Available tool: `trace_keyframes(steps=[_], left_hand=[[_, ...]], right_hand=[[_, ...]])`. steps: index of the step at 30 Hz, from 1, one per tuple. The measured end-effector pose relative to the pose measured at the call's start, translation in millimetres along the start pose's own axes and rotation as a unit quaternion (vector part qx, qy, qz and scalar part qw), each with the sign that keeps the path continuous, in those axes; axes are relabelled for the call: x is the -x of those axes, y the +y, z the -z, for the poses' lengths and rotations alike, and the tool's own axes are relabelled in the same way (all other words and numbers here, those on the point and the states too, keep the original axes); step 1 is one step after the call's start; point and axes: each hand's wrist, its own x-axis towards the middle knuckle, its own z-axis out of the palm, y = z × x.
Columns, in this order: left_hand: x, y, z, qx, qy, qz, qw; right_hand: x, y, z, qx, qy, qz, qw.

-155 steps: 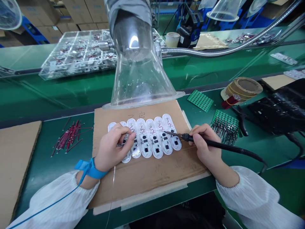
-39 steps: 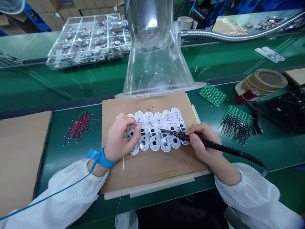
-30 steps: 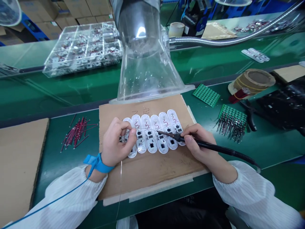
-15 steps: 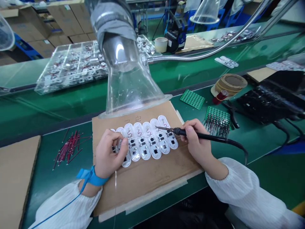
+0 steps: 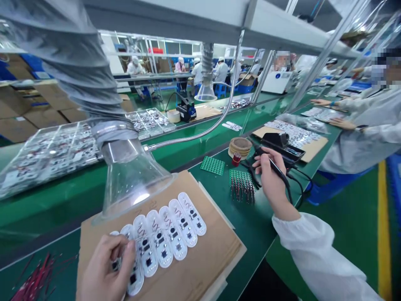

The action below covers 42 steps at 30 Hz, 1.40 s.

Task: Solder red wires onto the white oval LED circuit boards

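Note:
My right hand (image 5: 272, 177) grips a black soldering iron (image 5: 277, 168) above the right part of the bench, beside the black iron stand (image 5: 277, 142). The iron's tip cannot be made out against the dark things behind it. My left hand (image 5: 108, 265) is pinched over the left end of a row of white oval circuit boards (image 5: 164, 240). A thin strand of solder wire (image 5: 140, 239) shows at its fingertips. The boards carry small red and black wires and lie on a cardboard sheet (image 5: 188, 280). My left fingers hide part of the leftmost boards.
A clear fume hood (image 5: 131, 179) hangs over the cardboard. To the right lie green circuit panels (image 5: 212, 165), one holding upright pins or wires, tape rolls (image 5: 239, 147) and pliers (image 5: 253, 173). Red wires (image 5: 36, 280) lie at left. A co-worker (image 5: 369, 113) works at far right.
My right hand has carried the soldering iron off the boards, rightward to the stand. The view has swung up and right. My left hand stays pinched at the row's left end.

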Motion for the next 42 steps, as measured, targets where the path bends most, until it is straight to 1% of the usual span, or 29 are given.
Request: trace_keyframes(steps=[1, 2, 5, 7, 10, 13, 15, 16, 17, 19, 21, 23, 26, 28, 30, 33, 36, 39, 42], left_hand=[[0.2, -1.6, -0.6, -0.003, 0.003, -0.002, 1.0], [0.2, -3.4, -1.3, -0.006, 0.004, -0.007, 1.0], [-2.1, -7.3, -3.8, -0.008, 0.004, -0.037, 0.999], [-4.9, -5.5, -5.2, -0.006, 0.008, -0.057, 0.998], [-8.4, 5.3, -3.6, -0.014, 0.011, -0.062, 0.998], [-10.0, 15.3, 5.8, -0.024, 0.002, -0.026, 0.999], [-10.1, 14.4, 16.7, -0.016, -0.001, 0.017, 1.0], [-9.7, 11.4, 23.0, -0.011, -0.014, 0.026, 1.0], [-9.0, 7.1, 29.7, -0.006, -0.036, 0.016, 0.999], [-7.1, -2.9, 41.9, 0.003, -0.083, -0.027, 0.996], [-5.7, -11.9, 49.6, 0.008, -0.093, -0.057, 0.994], [-6.2, -18.6, 51.1, 0.008, -0.088, -0.068, 0.994], [-8.7, -26.5, 43.8, 0.007, -0.095, -0.061, 0.994], [-8.7, -31.9, 37.0, 0.014, -0.099, -0.05, 0.994], [-6.1, -37.1, 31.8, 0.039, -0.08, -0.049, 0.995], [-1.4, -42.1, 29.4, 0.082, -0.042, -0.062, 0.994], [-1.8, -41.9, 31.1, 0.1, -0.05, -0.072, 0.991], [-6.0, -39.1, 32.6, 0.098, -0.053, -0.07, 0.991], [-8.6, -36.9, 33.7, 0.09, -0.066, -0.063, 0.992]], right_hand=[[-10.7, 7.8, 4.1, 0.015, 0.017, -0.01, 1.0], [-18.9, 15.1, 7.0, 0.028, 0.017, -0.03, 0.999], [-25.9, 26.3, 10.2, 0.039, -0.006, -0.06, 0.997], [-16.4, 20.8, 8.2, 0.032, -0.009, -0.054, 0.998], [12.4, -0.4, -1.3, 0.018, -0.033, -0.048, 0.998], [45.9, -21.4, -15.9, -0.009, -0.106, -0.067, 0.992], [64.5, -30.5, -25.9, -0.028, -0.176, -0.069, 0.982], [71.8, -33.7, -30.7, -0.038, -0.212, -0.065, 0.974], [77.7, -36.5, -35.4, -0.049, -0.244, -0.058, 0.967], [85.7, -41.9, -45.2, -0.066, -0.294, -0.04, 0.953], [90.4, -48.7, -56.1, -0.08, -0.325, -0.015, 0.942], [93.9, -56.8, -68.5, -0.088, -0.35, 0.017, 0.933], [100.7, -66.3, -86.9, -0.104, -0.387, 0.037, 0.916], [106.6, -67.0, -96.1, -0.109, -0.403, 0.037, 0.908], [112.4, -62.6, -100.9, -0.104, -0.409, 0.04, 0.906], [118.6, -52.4, -101.2, -0.095, -0.421, 0.037, 0.901], [120.2, -47.0, -98.6, -0.097, -0.431, 0.037, 0.897], [119.3, -47.8, -97.8, -0.096, -0.433, 0.076, 0.893], [119.5, -49.6, -98.4, -0.087, -0.453, 0.116, 0.88]])
